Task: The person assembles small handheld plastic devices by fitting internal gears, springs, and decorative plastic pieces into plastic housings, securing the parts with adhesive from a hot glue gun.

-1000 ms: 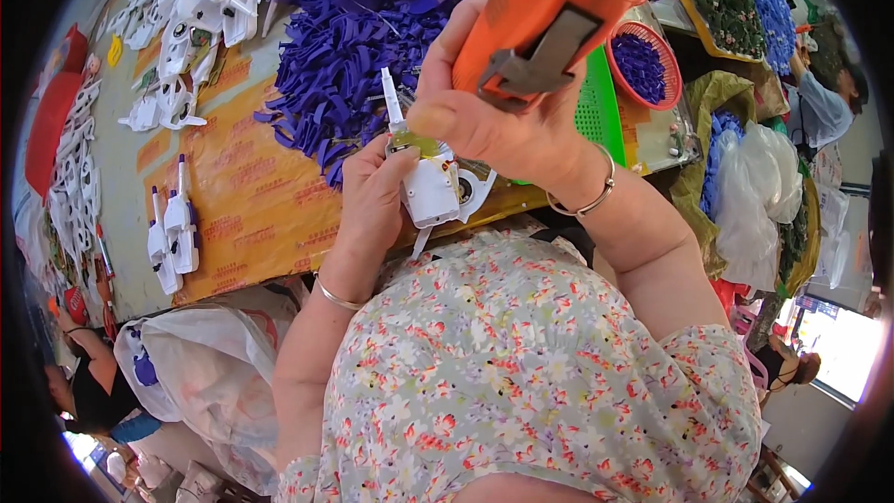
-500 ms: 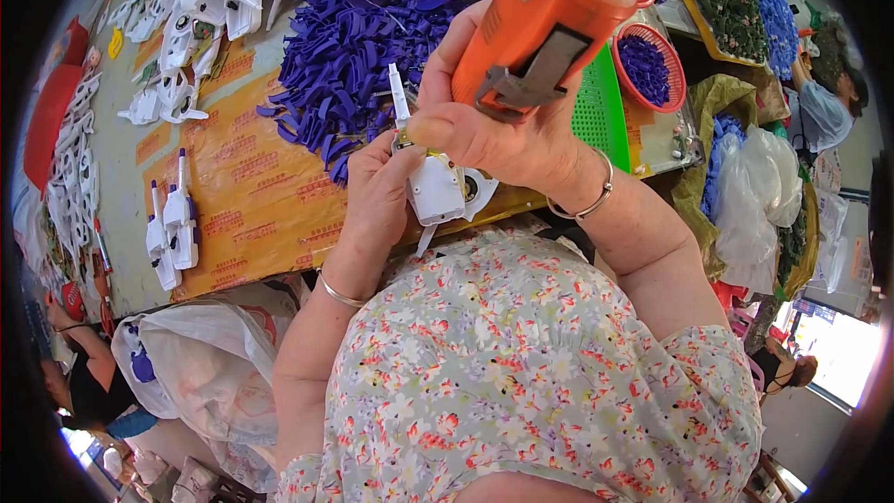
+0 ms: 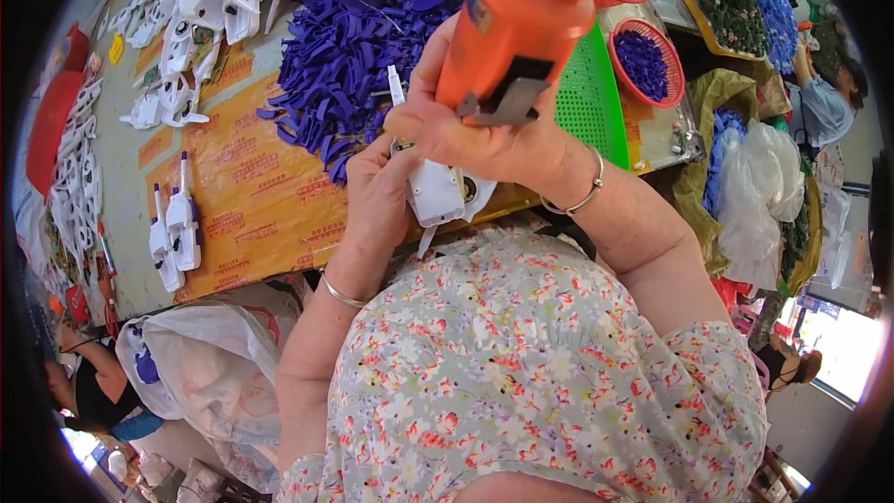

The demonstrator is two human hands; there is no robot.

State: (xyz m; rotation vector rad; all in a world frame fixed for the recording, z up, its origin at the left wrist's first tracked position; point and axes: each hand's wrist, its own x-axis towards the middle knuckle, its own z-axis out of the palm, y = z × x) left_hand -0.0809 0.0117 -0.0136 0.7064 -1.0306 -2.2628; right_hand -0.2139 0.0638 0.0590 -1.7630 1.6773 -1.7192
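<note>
My right hand (image 3: 494, 130) is wrapped round an orange power screwdriver (image 3: 517, 33), whose body rises toward the top of the view. Below and left of it, my left hand (image 3: 380, 186) grips a white plastic toy part (image 3: 436, 191) over the table's front edge. The part has a boxy body, a narrow arm pointing away from me and a round dark piece on its right side. Both hands meet at the part's upper end, where my right thumb partly hides it. The screwdriver's working tip is hidden by my hand.
Behind my hands spreads a heap of purple plastic pieces (image 3: 326, 74). White-and-purple assemblies (image 3: 182, 224) and white parts (image 3: 214, 0) lie to the left. A green perforated tray (image 3: 596, 84) and a red basket (image 3: 675, 93) of purple bits stand right. Other people work at both sides.
My right hand and the orange screwdriver have shifted left and tilted more upright over the white part. The left hand keeps its hold, nearly unmoved.
</note>
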